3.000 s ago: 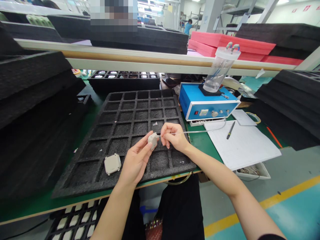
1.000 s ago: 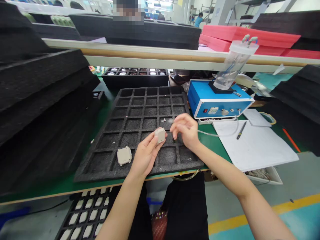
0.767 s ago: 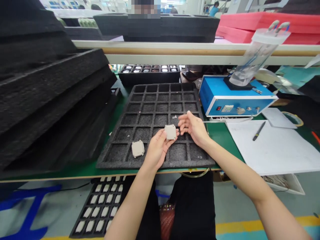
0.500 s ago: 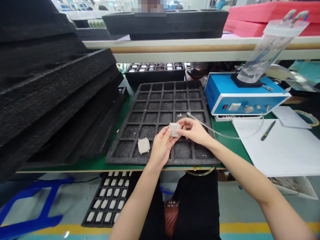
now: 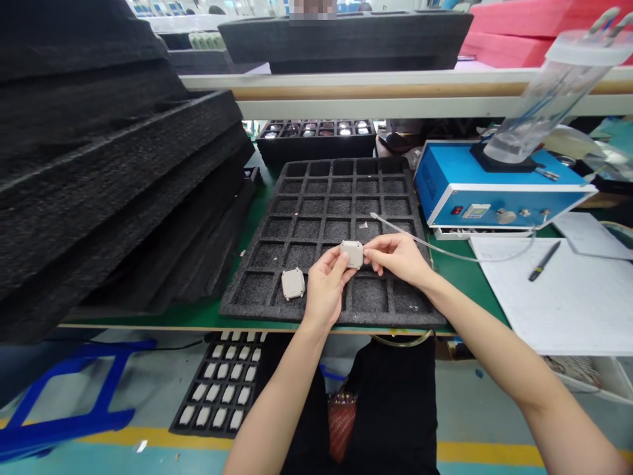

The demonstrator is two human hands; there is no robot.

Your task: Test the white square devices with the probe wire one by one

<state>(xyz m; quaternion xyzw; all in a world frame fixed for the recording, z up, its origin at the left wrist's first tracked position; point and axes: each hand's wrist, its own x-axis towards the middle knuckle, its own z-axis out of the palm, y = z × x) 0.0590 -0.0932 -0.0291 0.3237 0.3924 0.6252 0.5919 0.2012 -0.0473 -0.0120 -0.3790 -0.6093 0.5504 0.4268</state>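
Observation:
My left hand [image 5: 325,285] grips a beige, rounded-square watch case [image 5: 352,254] by its left side, thumb on its face. At the right edge of that case, the thumb and fingers of my right hand [image 5: 399,258] are pinched together. Whatever sits between those right fingertips is too small to make out. A second beige watch case [image 5: 293,284] rests on the black foam tray [image 5: 316,313], left of my left hand. Above my right hand, a small pale piece [image 5: 364,225] and the tip of a clear thin tube [image 5: 440,251] lie over the tray.
Tall black foam stacks [image 5: 123,178] crowd the left. A blue machine [image 5: 499,198] with a clear cylinder [image 5: 524,112] stands at the right, near paper [image 5: 583,303] and a pen [image 5: 544,261]. A shelf [image 5: 395,99] crosses behind. Below, another tray [image 5: 198,402] holds several pale pieces.
My right thumb has slid off the face of the watch case to its right edge, and more of the face shows. The whole view has shifted slightly.

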